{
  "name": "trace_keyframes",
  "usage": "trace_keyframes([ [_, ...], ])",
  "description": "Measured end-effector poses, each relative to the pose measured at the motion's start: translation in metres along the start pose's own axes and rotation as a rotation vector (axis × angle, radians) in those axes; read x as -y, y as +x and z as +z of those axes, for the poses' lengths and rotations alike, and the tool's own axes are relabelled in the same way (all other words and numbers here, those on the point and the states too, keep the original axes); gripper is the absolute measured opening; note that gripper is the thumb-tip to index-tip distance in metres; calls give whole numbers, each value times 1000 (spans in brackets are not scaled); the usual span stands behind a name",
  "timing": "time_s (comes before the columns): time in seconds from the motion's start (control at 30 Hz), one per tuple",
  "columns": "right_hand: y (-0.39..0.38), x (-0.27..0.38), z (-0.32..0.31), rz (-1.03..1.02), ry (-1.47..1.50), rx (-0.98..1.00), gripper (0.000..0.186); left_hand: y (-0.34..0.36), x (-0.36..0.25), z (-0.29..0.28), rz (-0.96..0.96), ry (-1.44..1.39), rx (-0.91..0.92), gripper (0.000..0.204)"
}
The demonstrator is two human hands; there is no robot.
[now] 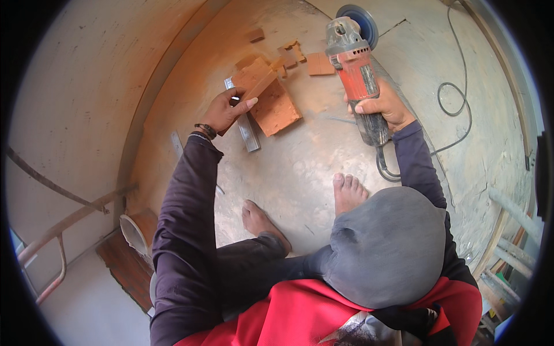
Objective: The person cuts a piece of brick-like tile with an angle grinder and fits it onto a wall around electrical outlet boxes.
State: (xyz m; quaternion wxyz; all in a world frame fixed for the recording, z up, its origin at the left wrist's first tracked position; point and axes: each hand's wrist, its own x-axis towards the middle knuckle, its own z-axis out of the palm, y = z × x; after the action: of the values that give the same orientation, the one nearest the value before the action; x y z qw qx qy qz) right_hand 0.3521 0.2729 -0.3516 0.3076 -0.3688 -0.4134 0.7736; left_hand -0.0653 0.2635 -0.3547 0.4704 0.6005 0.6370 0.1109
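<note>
My left hand (231, 109) is closed on an orange terracotta piece (259, 86), just above a larger square terracotta slab (277, 112) on the dusty floor. A flat metal bar (249, 135) lies partly beneath these pieces. In my right hand (381, 104) is a red and black angle grinder (356, 74), gripped by its body, with a grey metal head and a blue-grey disc (367, 24) at the top. Its black cord runs down from the handle and loops across the floor to the right. Smaller terracotta offcuts (319, 63) lie beyond the slab, covered in orange dust.
My bare feet and bent knees are below. At left are metal tubing (43, 236), a pale cylinder (134, 235) and a brown board (124, 265); at right, pale metal rungs (513, 256). A curved edge (161, 63) borders the dusty floor on the left.
</note>
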Motion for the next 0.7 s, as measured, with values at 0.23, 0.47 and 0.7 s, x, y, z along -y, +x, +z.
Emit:
trace_keyframes([
  [0.23,11,-18,30,129,378,395,67,-15,35,-13,-147,-280,185,61],
  [0.47,21,-46,49,281,575,486,75,-14,36,-6,-158,-223,129,66],
  [0.7,27,-57,49,311,679,600,71,-10,22,-12,-201,-142,128,77],
])
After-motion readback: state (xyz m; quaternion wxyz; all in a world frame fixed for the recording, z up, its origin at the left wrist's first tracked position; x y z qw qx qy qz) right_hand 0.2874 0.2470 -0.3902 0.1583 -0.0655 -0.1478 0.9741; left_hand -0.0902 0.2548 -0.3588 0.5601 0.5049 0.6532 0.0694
